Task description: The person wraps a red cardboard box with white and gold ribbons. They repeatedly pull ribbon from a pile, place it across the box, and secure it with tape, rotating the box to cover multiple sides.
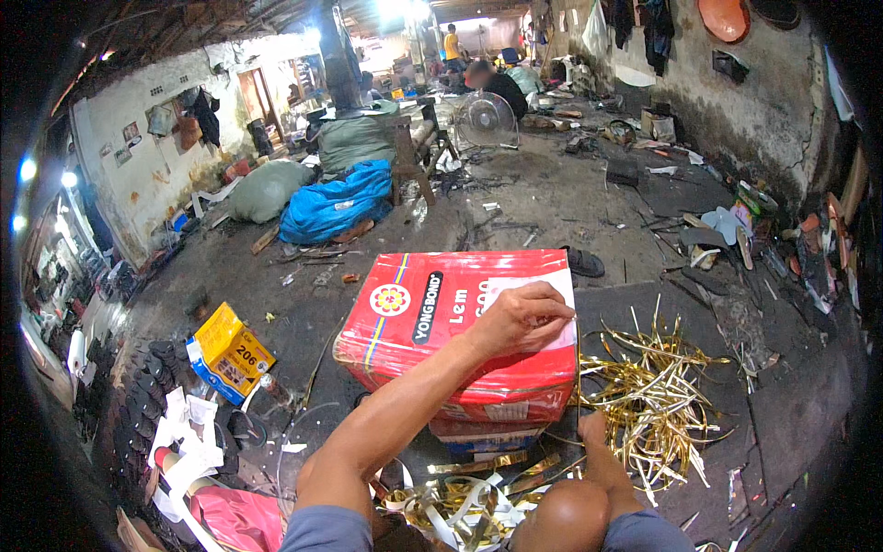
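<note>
A red rectangular tin box (432, 322) with a yellow and blue stripe stands on the floor in front of me, on top of another tin. A white sheet (563, 276) lies on its right top. My left hand (520, 317) reaches across from the lower left and rests on that sheet with the fingers curled, pinching at the paper. My right hand (591, 429) is low by the box's lower right corner, beside a heap of shiny gold strips (653, 386). Its fingers are hidden.
More gold and white strips (460, 506) lie by my knees. A yellow and blue carton (230, 350) sits to the left, with black sandal soles (147, 386) beyond it. Blue and grey sacks (336, 202), a fan (487, 120) and a seated person (501, 87) are farther back.
</note>
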Demonstrator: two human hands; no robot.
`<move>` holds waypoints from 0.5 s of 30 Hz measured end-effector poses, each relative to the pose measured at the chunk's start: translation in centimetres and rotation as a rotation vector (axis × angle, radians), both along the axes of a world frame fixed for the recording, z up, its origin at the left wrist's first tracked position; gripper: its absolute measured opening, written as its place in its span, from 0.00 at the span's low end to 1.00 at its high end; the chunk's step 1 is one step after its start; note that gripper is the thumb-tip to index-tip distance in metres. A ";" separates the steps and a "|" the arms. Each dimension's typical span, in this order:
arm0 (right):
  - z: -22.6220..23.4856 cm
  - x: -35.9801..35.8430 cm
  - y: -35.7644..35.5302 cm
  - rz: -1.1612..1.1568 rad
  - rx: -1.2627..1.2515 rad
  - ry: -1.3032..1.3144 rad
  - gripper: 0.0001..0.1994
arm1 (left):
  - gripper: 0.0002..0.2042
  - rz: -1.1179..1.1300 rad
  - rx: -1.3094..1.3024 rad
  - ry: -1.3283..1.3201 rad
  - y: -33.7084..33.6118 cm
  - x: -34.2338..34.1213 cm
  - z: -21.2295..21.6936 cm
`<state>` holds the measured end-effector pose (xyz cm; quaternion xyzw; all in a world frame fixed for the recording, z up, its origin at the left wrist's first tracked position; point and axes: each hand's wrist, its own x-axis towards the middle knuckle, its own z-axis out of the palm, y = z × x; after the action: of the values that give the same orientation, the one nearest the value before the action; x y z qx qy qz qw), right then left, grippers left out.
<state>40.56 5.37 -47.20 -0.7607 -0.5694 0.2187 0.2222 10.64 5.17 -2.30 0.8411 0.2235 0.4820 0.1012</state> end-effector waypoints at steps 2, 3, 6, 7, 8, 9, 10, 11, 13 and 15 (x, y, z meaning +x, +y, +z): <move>-0.5 -0.2 0.2 0.012 -0.010 -0.014 0.15 | 0.07 0.012 0.081 0.023 0.2 -0.4 -0.1; -0.9 -0.1 0.1 0.019 -0.015 -0.020 0.15 | 0.08 0.006 0.069 0.020 0.1 -0.5 -0.1; -2.1 0.3 0.3 0.026 -0.029 -0.053 0.15 | 0.10 0.016 0.032 0.059 -0.1 -0.7 -0.1; -2.7 1.8 0.5 0.017 -0.027 -0.083 0.15 | 0.11 0.019 0.024 0.094 -0.1 -0.5 -0.1; -3.3 3.3 0.7 0.010 -0.024 -0.126 0.15 | 0.12 0.016 0.018 0.128 0.1 -0.1 0.0; -4.2 7.6 0.7 -0.058 0.001 -0.185 0.14 | 0.14 -0.040 0.098 0.153 1.0 2.5 1.1; -4.6 9.8 1.0 -0.052 0.022 -0.294 0.14 | 0.16 -0.036 0.158 0.166 0.8 2.5 1.7; -0.5 1.4 0.0 -0.109 -0.111 -0.033 0.14 | 0.18 0.127 0.129 0.269 -1.2 -1.6 -0.1; 4.1 -0.8 -1.8 -0.088 -0.159 -0.043 0.15 | 0.25 0.162 -0.020 0.368 -2.1 -3.4 -0.8; 5.9 -1.0 -2.5 -0.086 -0.179 -0.088 0.16 | 0.26 0.156 -0.046 0.381 -2.5 -3.2 0.2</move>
<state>39.60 2.90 -41.35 -0.8100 -0.5237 0.2253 0.1375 7.43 2.62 -2.07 0.8947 0.3142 0.3152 0.0386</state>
